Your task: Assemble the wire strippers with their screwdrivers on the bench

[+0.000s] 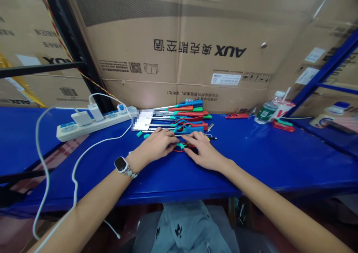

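Observation:
My left hand point(157, 144), with a watch at its wrist, has its fingers closed around one side of a long-nosed lighter with a green trigger point(181, 146) and a red guard. My right hand point(205, 151) closes its fingers on the other side of it. My fingers cover much of this lighter. Just beyond my hands lies a row of several long-nosed lighters point(192, 104) with metal rods pointing left and blue, red, green or orange handles. Small green pieces point(139, 133) lie beside my left hand. Near my right fingers is a small dark-tipped stick point(213, 138).
A white power strip point(84, 126) with plugs and trailing cables occupies the left of the blue table point(251, 163). Cardboard boxes point(181, 29) stand behind. To the right are a water bottle point(265, 111), a cup point(285, 107), red handle pieces point(237, 116) and a blue-capped jar point(330, 113).

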The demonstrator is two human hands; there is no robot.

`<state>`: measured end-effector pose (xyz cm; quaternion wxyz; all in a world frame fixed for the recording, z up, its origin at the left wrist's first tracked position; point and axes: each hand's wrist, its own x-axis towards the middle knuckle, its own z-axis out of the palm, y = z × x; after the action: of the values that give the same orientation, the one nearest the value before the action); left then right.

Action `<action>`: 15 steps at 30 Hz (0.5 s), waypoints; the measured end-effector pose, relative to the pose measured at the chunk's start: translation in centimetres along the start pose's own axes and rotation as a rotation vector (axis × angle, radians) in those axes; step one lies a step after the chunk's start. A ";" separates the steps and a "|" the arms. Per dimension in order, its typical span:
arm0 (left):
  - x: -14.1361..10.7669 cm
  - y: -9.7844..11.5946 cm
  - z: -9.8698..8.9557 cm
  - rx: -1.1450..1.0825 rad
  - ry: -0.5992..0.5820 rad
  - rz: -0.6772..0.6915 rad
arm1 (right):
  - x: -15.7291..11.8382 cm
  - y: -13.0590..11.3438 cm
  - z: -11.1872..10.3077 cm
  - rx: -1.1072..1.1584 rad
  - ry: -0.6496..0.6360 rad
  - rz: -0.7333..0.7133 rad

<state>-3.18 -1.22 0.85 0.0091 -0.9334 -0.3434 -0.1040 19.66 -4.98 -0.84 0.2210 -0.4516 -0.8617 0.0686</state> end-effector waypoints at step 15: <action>0.4 0.0 2.3 -0.122 0.109 0.079 | -0.6 1.7 -1.2 -0.177 -0.039 -0.057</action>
<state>-2.42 -0.79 -1.32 -0.0249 -0.9379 -0.2984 -0.1750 21.70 -4.57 -0.50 0.1651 -0.4431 -0.8811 -0.0056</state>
